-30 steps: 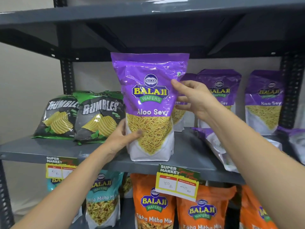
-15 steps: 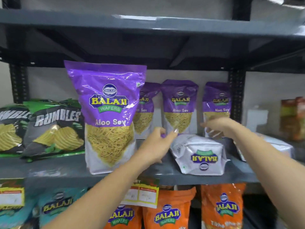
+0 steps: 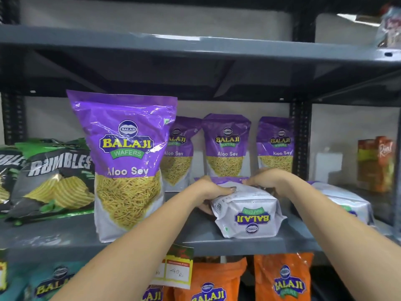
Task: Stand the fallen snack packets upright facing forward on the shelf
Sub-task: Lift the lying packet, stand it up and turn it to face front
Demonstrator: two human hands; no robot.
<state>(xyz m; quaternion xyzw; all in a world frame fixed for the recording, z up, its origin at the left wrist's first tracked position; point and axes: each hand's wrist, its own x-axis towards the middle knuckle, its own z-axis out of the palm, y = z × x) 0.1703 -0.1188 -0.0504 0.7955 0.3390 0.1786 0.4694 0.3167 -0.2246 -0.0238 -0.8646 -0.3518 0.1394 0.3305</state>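
Left hand (image 3: 211, 191) and right hand (image 3: 268, 181) closed on fallen Aloo Sev packet (image 3: 247, 213), laid flat on shelf (image 3: 65, 240), right of upright packet (image 3: 128, 166)

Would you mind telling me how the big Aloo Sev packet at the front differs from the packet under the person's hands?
The front packet stands upright; the held packet lies flat on the shelf.
The front packet shows its purple face and label forward; the held packet shows its white base, with the logo upside down.
Nothing touches the front packet; the left hand and right hand both grip the held packet.
Both carry the Balaji Wafers logo.
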